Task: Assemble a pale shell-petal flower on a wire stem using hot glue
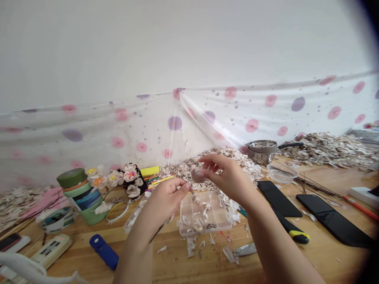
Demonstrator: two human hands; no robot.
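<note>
My left hand (168, 197) is pinched closed at the left edge of a clear compartment box (204, 215); what its fingertips hold is too small to make out. A thin dark strand shows under its wrist. To its right, my right hand (223, 173) is held above the back of the box, its fingers curled around a small translucent pinkish thing (199, 174). Pale flakes lie in the box's compartments. Behind both hands rises a heap of whitish flakes (186, 167).
Green pot (84, 197), handmade flowers (130, 177) and a blue object (103, 251) are on the left. Steel bowls (262, 152), a clear dish (282, 172), black flat objects (280, 198) and a yellow-black handled tool (299, 236) are on the right.
</note>
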